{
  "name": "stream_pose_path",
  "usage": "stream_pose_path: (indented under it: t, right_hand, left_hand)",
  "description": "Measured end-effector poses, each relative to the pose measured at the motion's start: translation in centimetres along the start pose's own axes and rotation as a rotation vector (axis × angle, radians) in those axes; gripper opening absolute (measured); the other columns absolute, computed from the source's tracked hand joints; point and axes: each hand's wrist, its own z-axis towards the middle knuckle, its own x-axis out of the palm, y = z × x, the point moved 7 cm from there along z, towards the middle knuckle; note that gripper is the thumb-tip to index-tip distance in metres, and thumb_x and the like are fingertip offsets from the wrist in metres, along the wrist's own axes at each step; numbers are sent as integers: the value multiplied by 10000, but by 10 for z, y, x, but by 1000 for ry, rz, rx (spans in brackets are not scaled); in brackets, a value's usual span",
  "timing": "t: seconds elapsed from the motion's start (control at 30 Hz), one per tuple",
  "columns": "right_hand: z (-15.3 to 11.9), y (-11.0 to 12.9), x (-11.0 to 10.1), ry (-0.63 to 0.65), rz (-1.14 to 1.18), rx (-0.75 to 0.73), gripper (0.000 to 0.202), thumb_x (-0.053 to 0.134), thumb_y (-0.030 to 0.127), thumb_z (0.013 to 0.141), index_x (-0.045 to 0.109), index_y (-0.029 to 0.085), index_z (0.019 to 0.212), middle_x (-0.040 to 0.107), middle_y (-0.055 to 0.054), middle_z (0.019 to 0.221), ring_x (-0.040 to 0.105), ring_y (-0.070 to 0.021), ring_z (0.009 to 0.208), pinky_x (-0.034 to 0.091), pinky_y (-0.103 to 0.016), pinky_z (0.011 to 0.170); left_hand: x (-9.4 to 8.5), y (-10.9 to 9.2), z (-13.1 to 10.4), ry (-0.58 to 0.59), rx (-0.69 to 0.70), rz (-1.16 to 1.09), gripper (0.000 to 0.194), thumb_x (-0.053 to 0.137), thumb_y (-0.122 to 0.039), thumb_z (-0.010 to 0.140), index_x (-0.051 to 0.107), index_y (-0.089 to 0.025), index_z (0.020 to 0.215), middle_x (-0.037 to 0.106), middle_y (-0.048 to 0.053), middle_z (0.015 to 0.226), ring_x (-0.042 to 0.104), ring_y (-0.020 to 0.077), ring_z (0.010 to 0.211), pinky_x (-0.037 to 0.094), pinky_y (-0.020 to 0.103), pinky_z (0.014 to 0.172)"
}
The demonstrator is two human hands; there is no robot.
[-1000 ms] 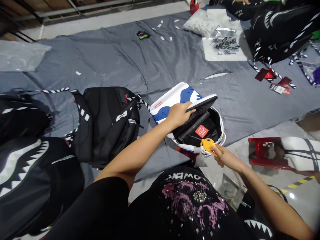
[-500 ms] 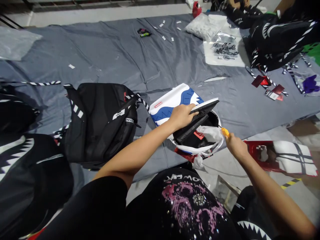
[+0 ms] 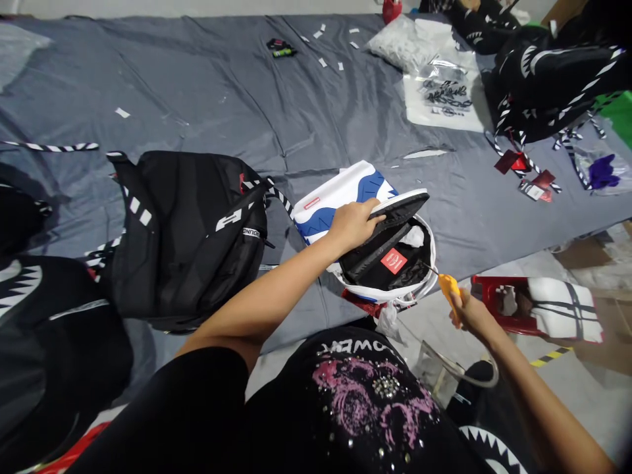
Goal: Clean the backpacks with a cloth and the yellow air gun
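The white bag [image 3: 340, 186] is lying at the near edge of the grey worktop [image 3: 232, 85], its mouth gaping towards the wearer; from here I am seeing a black lining, with a red label [image 3: 394, 261] resting inside and a white wad [image 3: 413, 236] sitting near the far wall. The left hand [image 3: 355, 227] is grasping the flap [image 3: 403, 201], holding it up off the opening; the right hand [image 3: 469, 311] is clasping a yellow tool [image 3: 450, 293], just beside the bag's rim, the thin nozzle [image 3: 431, 268] pointing over that rim into the mouth. A pale tube [image 3: 488, 378] is curving below the right forearm; whether it is joining the tool, I cannot tell. To the left a black backpack [image 3: 190, 230] is lying on the worktop, its striped strap [image 3: 280, 197] reaching towards the white bag; a clear packet [image 3: 389, 322] is hanging by the worktop's edge, just below the bag. Beyond, small white slips [image 3: 322, 62] are lying scattered near a plastic sack [image 3: 399, 45]; off to the right a red stool [image 3: 494, 296] is standing on the floor [image 3: 523, 260].
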Motion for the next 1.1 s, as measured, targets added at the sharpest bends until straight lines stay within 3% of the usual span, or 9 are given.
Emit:
stream_pose_path:
  t: [0.2,0.33,0.43,0.5,0.6,0.7,0.8,0.93,1.1]
  right_hand:
    - [-66,-16,43,233,570,-145,538,416,668,845,540,199,1079,709,-98,878,680,-241,727,504,-317,549]
    - [-73,46,52,-157,591,-463,479,486,632,851,604,197,1012,697,-96,892,621,-211,679,495,-328,623]
    - [-74,116,68,-386,639,-611,446,417,614,897,564,193,882,632,-60,729,565,-196,619,445,-320,597]
    - [-74,155,83,-404,655,-675,404,416,573,916,537,188,931,614,-54,750,573,-202,661,447,-325,622]
    - [-72,183,113,-274,640,-753,467,501,500,903,455,163,1223,640,-110,981,625,-230,829,492,-345,700]
    - [-71,175,144,-160,612,-818,663,595,463,854,329,157,1379,611,-158,1159,626,-261,1002,526,-374,792]
    - [-75,171,162,-158,543,-886,715,625,449,837,308,160,1409,624,-153,1162,629,-267,1033,532,-406,855]
    - [-104,211,176,61,300,-1192,706,622,428,856,322,178,1445,616,-156,1238,635,-268,1066,530,-413,901]
    - [-102,221,167,89,239,-1172,467,503,354,919,482,226,1367,637,-104,1234,630,-236,1082,505,-400,941]
  left_hand:
    - [-7,-17,-6,-53,102,-239,464,618,-367,866,543,-221,1300,686,97,1137,641,267,1046,482,373,892]
    - [-39,-23,-47,-289,353,-516,656,671,-438,818,428,-211,1383,553,112,1358,519,244,1246,416,379,1044]
    - [-42,14,-102,-551,88,-736,460,530,-400,919,449,-222,1335,607,97,1248,564,194,1160,462,332,951]
    - [-19,41,-141,-568,-178,-842,363,479,-375,944,494,-200,1261,638,89,1137,597,173,1055,478,298,861]
    - [33,53,-181,-214,-328,-978,347,505,-364,919,538,-161,1199,654,87,1067,617,171,977,477,298,842]
    - [71,38,-210,297,-181,-1037,571,628,-303,818,460,-173,1348,640,95,1153,619,198,1024,480,329,892]
    - [83,42,-239,467,-107,-960,880,719,-275,722,271,-216,1478,611,99,1228,612,224,1066,477,361,936]
    - [90,83,-285,233,-290,-803,600,561,-358,853,362,-218,1400,636,96,1200,634,219,1030,497,371,908]
    - [40,181,-299,-491,-645,-580,391,377,-438,946,475,-169,1213,654,55,915,632,153,762,531,300,741]
